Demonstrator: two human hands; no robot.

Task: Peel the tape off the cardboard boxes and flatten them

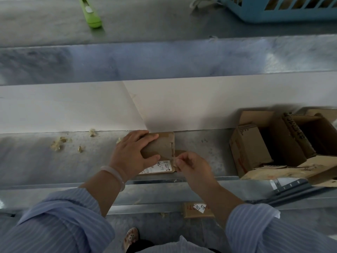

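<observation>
a person in a blue striped shirt works at a metal desk [200, 147], seen from above. the left hand [134, 152], a pale bracelet [113, 172] on its wrist, lies on a small cardboard box [162, 145] at the middle of the desk, against the white wall behind it. its fingers [145, 136] are spread fairly straight over the far side of the box and the thumb reaches along the near side, pressing the box down. the right hand [191, 167] is just beside the box's right edge, where its curled fingers pinch a strip of clear tape [174, 161] that runs up from the near right corner. a white shipping label [160, 167] with handwriting shows on the near face of the box, partly under the left hand. to the right on the same desk stand larger open cardboard boxes [249, 148], flaps up, well apart from the small one. crumpled tape scraps [58, 143] lie scattered on the desk to the left. on a higher ledge beyond the wall rest a green utility knife [90, 12] and, far right, a blue plastic basket [273, 13]. a flat piece of cardboard [197, 209] with a label lies below the desk's near edge.
</observation>
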